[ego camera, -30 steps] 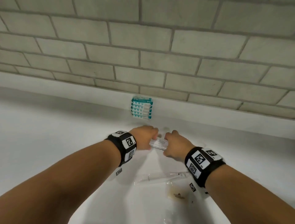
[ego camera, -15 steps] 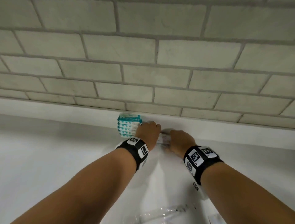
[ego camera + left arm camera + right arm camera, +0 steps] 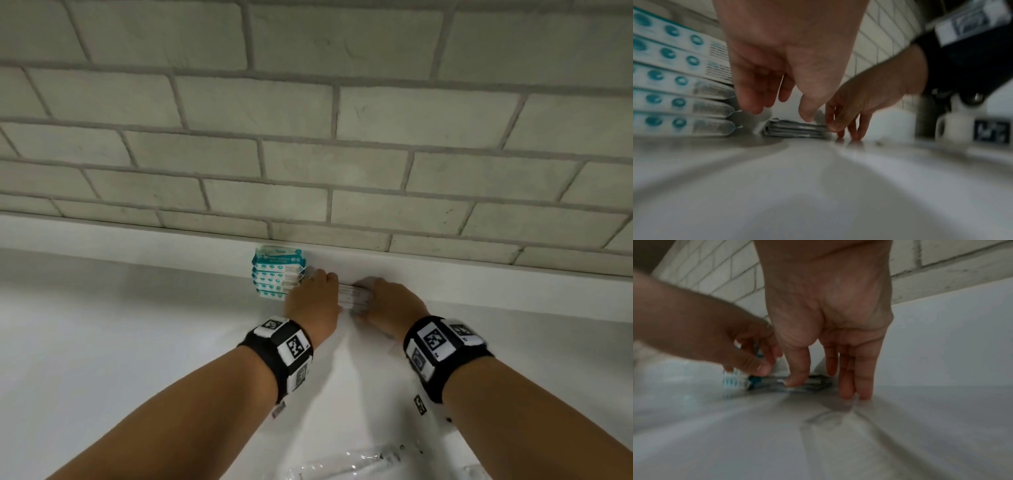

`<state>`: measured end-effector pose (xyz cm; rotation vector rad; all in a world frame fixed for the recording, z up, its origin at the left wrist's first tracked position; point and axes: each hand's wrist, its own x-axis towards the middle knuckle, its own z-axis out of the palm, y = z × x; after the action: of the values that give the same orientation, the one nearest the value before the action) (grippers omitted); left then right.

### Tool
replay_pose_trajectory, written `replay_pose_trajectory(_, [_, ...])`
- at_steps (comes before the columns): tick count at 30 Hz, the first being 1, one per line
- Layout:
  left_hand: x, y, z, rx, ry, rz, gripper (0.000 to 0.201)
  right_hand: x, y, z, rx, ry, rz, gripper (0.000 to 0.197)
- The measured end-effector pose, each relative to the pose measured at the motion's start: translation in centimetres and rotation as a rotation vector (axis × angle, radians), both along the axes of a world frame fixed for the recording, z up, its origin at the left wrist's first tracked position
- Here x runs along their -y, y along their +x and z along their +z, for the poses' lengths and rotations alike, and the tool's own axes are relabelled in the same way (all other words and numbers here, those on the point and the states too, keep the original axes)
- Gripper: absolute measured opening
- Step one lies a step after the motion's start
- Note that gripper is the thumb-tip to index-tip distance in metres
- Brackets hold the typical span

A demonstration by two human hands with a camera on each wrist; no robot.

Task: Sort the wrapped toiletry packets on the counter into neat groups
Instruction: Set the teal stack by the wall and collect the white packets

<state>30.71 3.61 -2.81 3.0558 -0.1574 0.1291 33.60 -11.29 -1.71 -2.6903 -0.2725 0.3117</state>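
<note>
A small stack of white wrapped packets (image 3: 354,296) lies on the white counter (image 3: 137,342) against the low back ledge. My left hand (image 3: 317,291) pinches its left end, thumb in front and fingers curled behind. My right hand (image 3: 380,294) holds the right end. In the right wrist view its thumb presses the stack's (image 3: 816,382) front edge while the long fingers (image 3: 859,392) touch the counter beside it. A taller stack of teal-and-white packets (image 3: 277,275) stands just left of my left hand (image 3: 781,112), close to the white stack (image 3: 795,129).
A brick-pattern wall (image 3: 342,154) rises behind the ledge (image 3: 479,291). Clear-wrapped long items (image 3: 359,462) lie on the counter at the near edge of the head view, between my forearms.
Both hands moved the white stack away from me to the ledge, ending right beside the teal stack. The clear-wrapped items now lie farther behind my wrists.
</note>
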Motion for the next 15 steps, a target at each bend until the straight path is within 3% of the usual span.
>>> replay_pose_trajectory(4, [-0.8, -1.0, -1.8, -0.118, -0.403, 0.041, 0.049, 1.2, 0.1, 0.6, -0.047, -0.023, -0.086, 0.037])
replay_pose_trajectory(6, [-0.8, -0.9, -2.1, -0.16, -0.489, 0.078, 0.053, 1.6, 0.5, 0.0, -0.021, -0.056, -0.119, 0.035])
replay_pose_trajectory(12, [-0.3, 0.3, -1.3, -0.145, -0.422, 0.181, 0.033, 0.3, -1.1, 0.2, 0.022, 0.089, -0.092, 0.026])
replay_pose_trajectory(15, [-0.2, 0.9, -0.8, -0.125, -0.32, 0.15, 0.031, -0.1, -0.7, -0.6, 0.087, 0.066, -0.017, 0.037])
